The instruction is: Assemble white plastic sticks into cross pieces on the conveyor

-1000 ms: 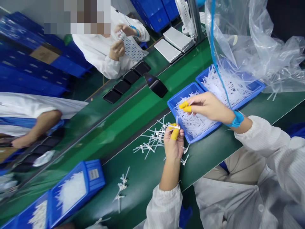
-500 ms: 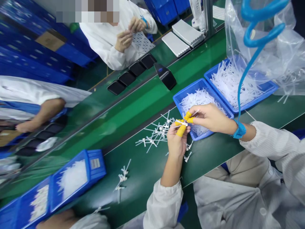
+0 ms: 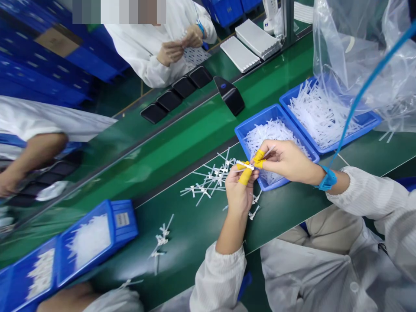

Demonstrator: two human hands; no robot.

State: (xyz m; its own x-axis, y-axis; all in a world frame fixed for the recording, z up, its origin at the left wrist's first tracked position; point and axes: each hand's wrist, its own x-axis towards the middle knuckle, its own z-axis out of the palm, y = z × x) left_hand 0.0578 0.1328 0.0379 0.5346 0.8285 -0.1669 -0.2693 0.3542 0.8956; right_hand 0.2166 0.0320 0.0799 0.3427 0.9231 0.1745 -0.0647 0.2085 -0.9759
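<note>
My left hand (image 3: 239, 186), with yellow covers on its fingertips, pinches a small white part (image 3: 247, 166) with thin strips sticking out. My right hand (image 3: 282, 161), also with yellow fingertip covers, is closed on a thin white strip (image 3: 269, 151) and meets the left at the white part. Both hands are over the near corner of a blue bin (image 3: 238, 130) of white strips. Left of my left hand lies a pile of white parts with strips (image 3: 216, 175). A few more (image 3: 254, 212) lie beside my left wrist.
A second blue bin (image 3: 367, 125) of strips stands at the right under a clear plastic bag (image 3: 367, 65) and a blue cord (image 3: 367, 89). Black cases (image 3: 230, 95) line the green conveyor (image 3: 182, 151). Co-workers' hands are across it and at lower left, near more bins (image 3: 123, 219).
The view has shifted slightly. My hands remain together, with the white part turned a little between them. Across the conveyor, a person's hands have come closer together.
</note>
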